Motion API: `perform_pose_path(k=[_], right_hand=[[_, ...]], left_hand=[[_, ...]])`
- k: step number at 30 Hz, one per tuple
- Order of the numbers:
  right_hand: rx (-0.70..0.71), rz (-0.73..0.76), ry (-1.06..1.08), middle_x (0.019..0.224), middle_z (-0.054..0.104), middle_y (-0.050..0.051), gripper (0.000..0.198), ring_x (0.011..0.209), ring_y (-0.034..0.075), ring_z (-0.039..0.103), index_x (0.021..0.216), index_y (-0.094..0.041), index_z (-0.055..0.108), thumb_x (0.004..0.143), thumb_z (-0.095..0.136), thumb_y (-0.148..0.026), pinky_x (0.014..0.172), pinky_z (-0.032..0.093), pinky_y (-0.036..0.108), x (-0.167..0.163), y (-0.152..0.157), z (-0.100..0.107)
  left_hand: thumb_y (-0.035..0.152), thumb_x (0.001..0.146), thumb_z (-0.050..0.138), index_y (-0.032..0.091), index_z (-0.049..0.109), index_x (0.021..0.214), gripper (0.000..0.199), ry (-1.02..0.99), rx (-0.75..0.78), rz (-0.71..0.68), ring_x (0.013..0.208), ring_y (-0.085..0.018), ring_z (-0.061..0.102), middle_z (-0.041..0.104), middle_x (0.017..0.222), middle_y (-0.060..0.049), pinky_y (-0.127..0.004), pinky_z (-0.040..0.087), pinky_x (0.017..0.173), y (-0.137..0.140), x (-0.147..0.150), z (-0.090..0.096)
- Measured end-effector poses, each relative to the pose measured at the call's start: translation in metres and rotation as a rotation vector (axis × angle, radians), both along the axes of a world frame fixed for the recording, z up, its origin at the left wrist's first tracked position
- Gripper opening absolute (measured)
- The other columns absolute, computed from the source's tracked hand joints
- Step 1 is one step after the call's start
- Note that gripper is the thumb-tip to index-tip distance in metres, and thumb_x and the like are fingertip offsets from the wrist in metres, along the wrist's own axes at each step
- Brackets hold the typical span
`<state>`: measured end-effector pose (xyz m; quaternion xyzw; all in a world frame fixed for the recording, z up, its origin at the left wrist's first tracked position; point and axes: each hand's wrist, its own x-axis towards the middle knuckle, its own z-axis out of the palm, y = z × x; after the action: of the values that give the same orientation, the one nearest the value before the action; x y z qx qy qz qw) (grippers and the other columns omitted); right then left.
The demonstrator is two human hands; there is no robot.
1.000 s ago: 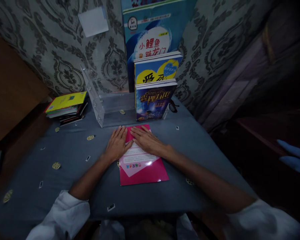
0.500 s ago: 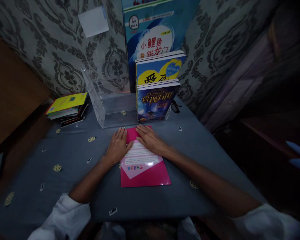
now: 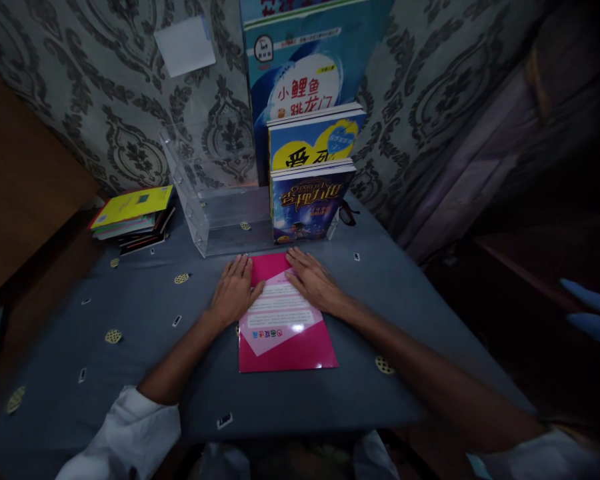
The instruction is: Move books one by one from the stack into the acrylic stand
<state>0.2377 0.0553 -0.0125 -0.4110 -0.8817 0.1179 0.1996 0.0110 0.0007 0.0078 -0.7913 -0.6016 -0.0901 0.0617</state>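
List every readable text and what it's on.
"小鲤鱼跳龙门": tall teal book
"爱": blue-and-yellow book, next character partly hidden
"查理九世", probably: dark blue book
Cropped: rearmost book
Too small or blurred: remaining cover print, pink book, tablecloth labels, yellow book

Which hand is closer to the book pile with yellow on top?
Left. The left hand is in front and to the right of the book pile; the right hand lies farther right.
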Motion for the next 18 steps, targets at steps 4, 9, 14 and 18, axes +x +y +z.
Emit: perform_pose_path(k=[4,9,14,18], right_hand=[[-0.023,-0.027,0.005,0.157,0.042,0.019,0.057,0.149,0.029,0.033,0.149,-0.008,0.045,0.103,0.035,-0.039,0.122,0.03,0.053,0.008,-0.0023,0.0003],[-0.025,-0.01,0.025,0.157,0.042,0.018,0.056,0.149,0.029,0.033,0.15,-0.01,0.045,0.102,0.036,-0.038,0.121,0.031,0.052,0.0089,-0.0007,-0.0002],[-0.011,-0.001,0.041,0.157,0.043,0.017,0.055,0.149,0.028,0.034,0.151,-0.013,0.044,0.102,0.036,-0.037,0.121,0.033,0.054,0.0097,0.0011,-0.0035],[-0.008,-0.009,0.031,0.157,0.042,0.017,0.055,0.149,0.028,0.033,0.15,-0.012,0.044,0.102,0.037,-0.037,0.121,0.033,0.053,0.0101,-0.0012,-0.0032]], left_hand=[[0.047,0.101,0.04,0.002,0.046,0.144,0.062,-0.027,-0.006,-0.003,0.144,-0.033,0.041,0.048,0.15,-0.024,-0.049,0.033,0.12,0.0004,0.0,-0.0001],[0.047,0.102,0.038,0.003,0.044,0.145,0.063,-0.036,-0.001,-0.012,0.145,-0.034,0.041,0.047,0.151,-0.025,-0.052,0.032,0.12,0.0008,-0.0009,-0.0035],[0.047,0.102,0.037,0.003,0.043,0.146,0.062,-0.01,-0.004,0.0,0.146,-0.033,0.038,0.044,0.153,-0.024,-0.052,0.03,0.121,-0.0004,-0.0002,-0.0036],[0.046,0.103,0.036,0.002,0.043,0.146,0.062,-0.007,-0.009,-0.005,0.147,-0.033,0.038,0.043,0.154,-0.024,-0.051,0.031,0.12,-0.0015,0.0,-0.0027]])
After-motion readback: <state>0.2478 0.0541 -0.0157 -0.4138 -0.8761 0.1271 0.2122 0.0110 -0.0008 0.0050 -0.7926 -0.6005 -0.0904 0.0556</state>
